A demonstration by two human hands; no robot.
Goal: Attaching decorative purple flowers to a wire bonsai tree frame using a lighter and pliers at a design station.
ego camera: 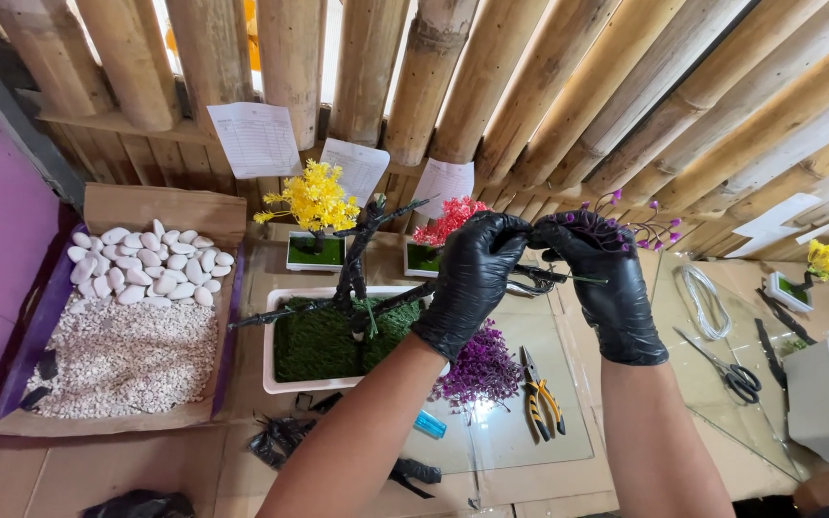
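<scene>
Head view: both hands in black gloves, raised over the table and meeting near centre frame. Left hand (472,278) has its fingers curled in, pinching a dark twig (530,280) at the fingertips. Right hand (606,283) is closed the same way, pinching a sprig of small purple buds (626,223) against that twig. Fingertips of the two hands touch or nearly touch; can't tell which.

Below the hands: white rectangular planter (275,369) lined with green turf, a black branched tree trunk (355,273) standing upright in it. Twig looks like part of that tree, join not clear.

On the table, a glass sheet (549,422) over cardboard. On it: loose clump of purple flowers (482,372) just under the left wrist, yellow-handled pliers (537,393) beside the clump, scissors (726,369) and a wire coil (704,297) to the right.

Left side: cardboard tray (160,206) with white pebbles at the back, fine gravel in front. Behind the planter: two small pots, one yellow tree (314,201), one red (451,219).

Back wall is bamboo poles (414,67) with paper sheets (259,139) pinned on.
</scene>
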